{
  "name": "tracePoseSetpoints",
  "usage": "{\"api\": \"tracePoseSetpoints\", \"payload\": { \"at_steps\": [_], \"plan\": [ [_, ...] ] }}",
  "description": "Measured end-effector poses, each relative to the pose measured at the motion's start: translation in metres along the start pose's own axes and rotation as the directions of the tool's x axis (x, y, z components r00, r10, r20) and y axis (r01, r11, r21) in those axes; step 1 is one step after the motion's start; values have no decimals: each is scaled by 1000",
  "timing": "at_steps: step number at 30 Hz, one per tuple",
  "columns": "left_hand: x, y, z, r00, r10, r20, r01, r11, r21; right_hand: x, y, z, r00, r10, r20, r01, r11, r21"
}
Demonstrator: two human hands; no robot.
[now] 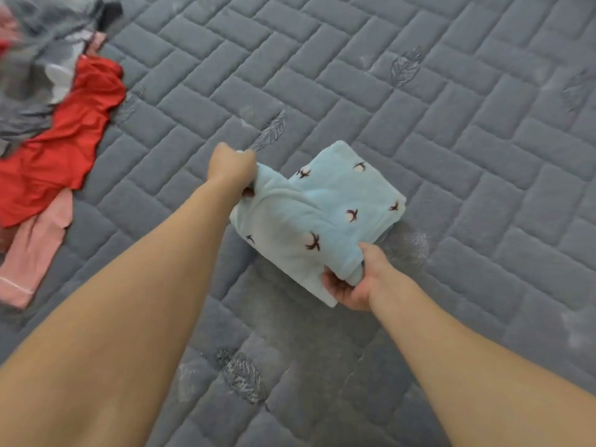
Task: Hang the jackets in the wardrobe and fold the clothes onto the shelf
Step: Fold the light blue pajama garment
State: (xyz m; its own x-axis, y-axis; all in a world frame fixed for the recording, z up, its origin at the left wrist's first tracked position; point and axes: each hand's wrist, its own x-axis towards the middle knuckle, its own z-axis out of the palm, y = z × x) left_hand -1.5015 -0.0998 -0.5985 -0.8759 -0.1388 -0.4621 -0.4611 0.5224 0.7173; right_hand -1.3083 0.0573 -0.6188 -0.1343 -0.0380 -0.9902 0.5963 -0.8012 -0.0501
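Folded blue garment (325, 214) between both hands' grips

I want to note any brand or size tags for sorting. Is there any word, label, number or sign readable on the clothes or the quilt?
None can be read.
Light blue garment: only small dark printed motifs, no lettering; no tag shows.
Red garment, pink garment, grey pile: no visible text; the pile is blurred.
Grey quilted cover: stitched leaf shapes only.

No readable text, labels or nos. anywhere, though the clothes pile (48, 91) looks blurred.
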Motion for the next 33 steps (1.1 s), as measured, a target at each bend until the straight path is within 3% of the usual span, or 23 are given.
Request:
{"api": "tracePoseSetpoints", "payload": {
  "at_steps": [2, 4, 7, 9, 11, 14, 17, 20, 24, 28, 33],
  "plan": [
    [-2, 42, 35, 990, 92, 103, -87, 995, -56, -6, -40, -17, 998, -59, -15, 60, 994, 86],
    [0, 63, 63, 961, 98, 259, -109, 994, 26, -4, -77, -35, 992, -120, -45, 127, 968, 217],
    [9, 57, 93, 913, -46, 406, -67, 964, 259, 15, -111, -54, 964, -227, -138, 239, 968, 81],
    [19, 44, 110, 897, -101, 431, -60, 937, 344, 34, -116, -60, 930, -309, -200, 286, 948, -138],
    [30, 33, 127, 898, -107, 426, -67, 925, 374, 55, -117, -63, 898, -382, -219, 331, 913, -237],
    [46, 21, 148, 891, -165, 422, -16, 919, 394, 84, -119, -59, 909, -383, -163, 375, 924, -79],
    [58, 6, 163, 876, -190, 443, 15, 929, 371, 106, -121, -52, 925, -380, 23, 378, 923, 67],
    [48, 6, 167, 915, -177, 363, 0, 899, 438, 112, -125, -56, 923, -357, 143, 352, 934, 59],
    [25, 14, 163, 889, -143, 435, -2, 949, 316, 93, -133, -67, 927, -312, 207, 314, 949, 26],
    [-19, 27, 169, 864, -154, 480, 17, 961, 277, 53, -147, -100, 939, -314, 141, 315, 949, 16],
    [-91, 84, 187, 807, -93, 583, -26, 981, 193, -35, -160, -160, 906, -420, 47, 419, 907, 37]
  ]
}}
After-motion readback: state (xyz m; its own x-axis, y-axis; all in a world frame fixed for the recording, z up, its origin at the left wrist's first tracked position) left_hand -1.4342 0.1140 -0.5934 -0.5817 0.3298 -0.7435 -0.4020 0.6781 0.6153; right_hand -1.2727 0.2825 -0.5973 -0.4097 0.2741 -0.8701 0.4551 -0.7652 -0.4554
